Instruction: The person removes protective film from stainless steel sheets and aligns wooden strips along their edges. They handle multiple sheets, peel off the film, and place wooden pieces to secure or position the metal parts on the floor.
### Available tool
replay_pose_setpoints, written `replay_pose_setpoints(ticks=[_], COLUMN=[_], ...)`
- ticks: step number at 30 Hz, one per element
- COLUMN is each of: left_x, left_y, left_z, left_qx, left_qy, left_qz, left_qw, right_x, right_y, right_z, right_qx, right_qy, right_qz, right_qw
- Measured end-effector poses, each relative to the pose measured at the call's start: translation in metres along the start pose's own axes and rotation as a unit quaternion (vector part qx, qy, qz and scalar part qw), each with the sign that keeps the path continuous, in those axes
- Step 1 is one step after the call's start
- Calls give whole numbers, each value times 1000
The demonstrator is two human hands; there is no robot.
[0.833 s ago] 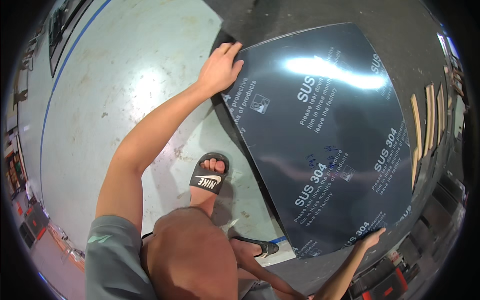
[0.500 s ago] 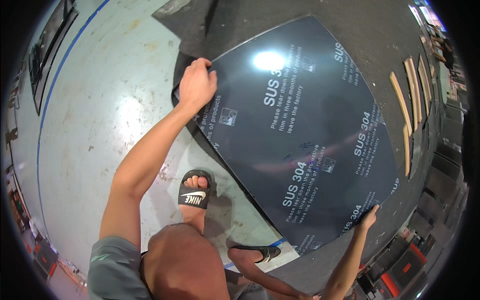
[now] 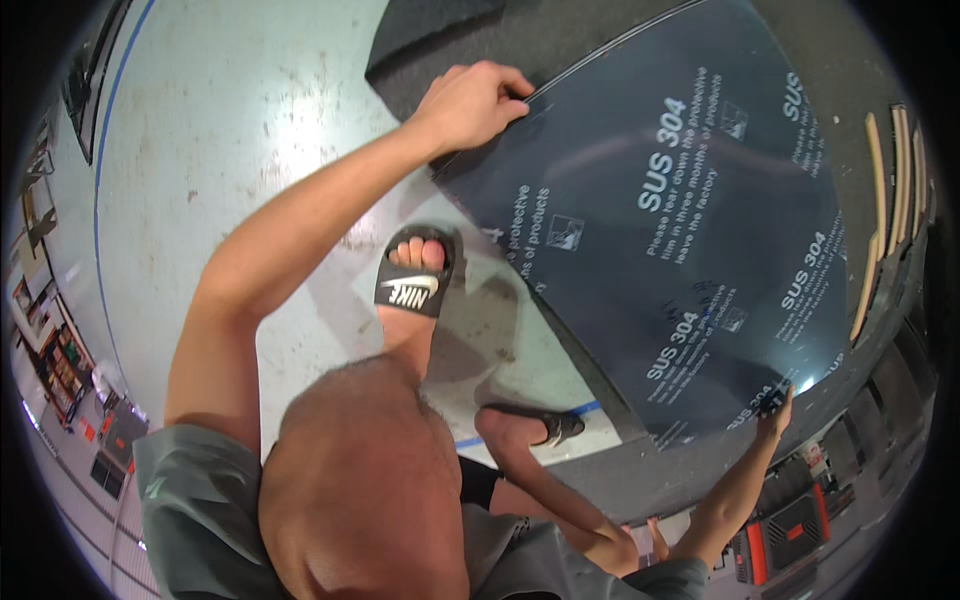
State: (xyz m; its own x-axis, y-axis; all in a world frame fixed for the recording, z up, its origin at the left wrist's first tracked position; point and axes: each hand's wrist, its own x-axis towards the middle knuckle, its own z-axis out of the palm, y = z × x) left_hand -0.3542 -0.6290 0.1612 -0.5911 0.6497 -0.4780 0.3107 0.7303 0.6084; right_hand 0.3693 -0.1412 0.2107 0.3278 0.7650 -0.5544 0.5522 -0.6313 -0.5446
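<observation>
A large metal sheet [image 3: 610,220] in dark blue-grey printed film slants across the middle and right. My left hand [image 3: 475,108] is at its upper left edge, thumb and fingers closed around the rim. On the lower right edge my right hand [image 3: 776,412] grips the sheet, fingers partly on its upper face and the rest hidden. Handwritten marks show on the film near the middle. Under the sheet's left side lies a dark strip of shadow or mat.
Dark matting [image 3: 440,45] lies beyond and under the sheet. Pale wooden strips [image 3: 898,185] rest at the far right. My sandalled foot [image 3: 410,270] stands on the pale floor [image 3: 250,130], left of the sheet. An orange-and-black case [image 3: 790,535] sits at lower right.
The view has shifted, so the sheet, both hands and the wooden strips appear further right. The bright glare has moved from the sheet's top to its lower right edge. Both hands still grip it.
</observation>
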Motion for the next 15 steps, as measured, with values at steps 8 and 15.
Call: replay_pose_setpoints(ticks=[8,15], left_x=[-40,-89], left_y=[-15,-26], left_z=[1,28], left_qx=[82,80], left_qy=[-42,15], left_qz=[64,55], left_qw=[994,995], right_x=[-6,5], right_y=[4,6], right_z=[28,40], right_qx=[-185,-205], right_qy=[-29,-36], right_qz=[-61,-80], right_qw=[980,975])
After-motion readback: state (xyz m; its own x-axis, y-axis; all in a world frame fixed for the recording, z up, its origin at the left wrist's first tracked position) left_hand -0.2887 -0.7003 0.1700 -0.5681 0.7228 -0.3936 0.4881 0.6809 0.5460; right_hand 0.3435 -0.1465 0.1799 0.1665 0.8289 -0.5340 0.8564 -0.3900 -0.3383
